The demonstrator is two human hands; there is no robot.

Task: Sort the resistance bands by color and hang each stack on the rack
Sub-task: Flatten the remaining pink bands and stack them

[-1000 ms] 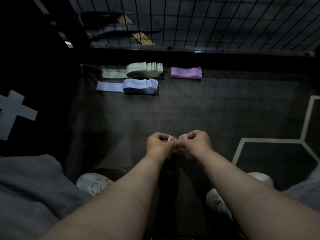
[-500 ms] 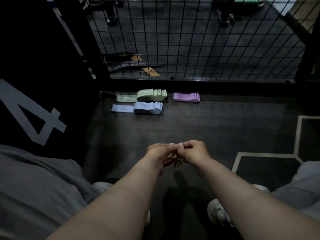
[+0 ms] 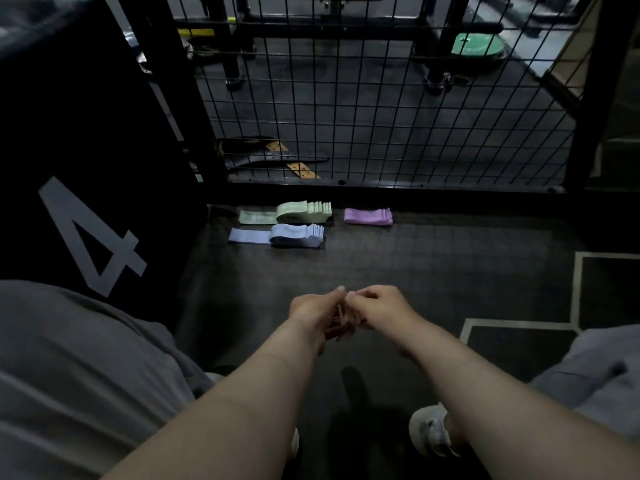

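Note:
My left hand [image 3: 313,311] and my right hand [image 3: 379,306] meet over the dark floor and together grip a small bundle of pink bands [image 3: 344,315], mostly hidden between the fingers. Farther ahead on the floor lie three sorted stacks: green bands [image 3: 304,211], pale blue bands [image 3: 298,234] just in front of them, and purple bands [image 3: 369,216] to the right. All three stacks sit close to the black wire grid rack [image 3: 381,109].
A black box with a grey number 4 [image 3: 90,233] stands at the left. Beyond the grid are machine legs, a green weight plate [image 3: 478,46] and flat tan pieces [image 3: 301,169]. White floor lines [image 3: 519,323] run at the right. My shoes [image 3: 433,431] are below.
The view has tilted upward, showing more of the grid rack. My hands have stayed together on the pink bands, fingers shifting slightly.

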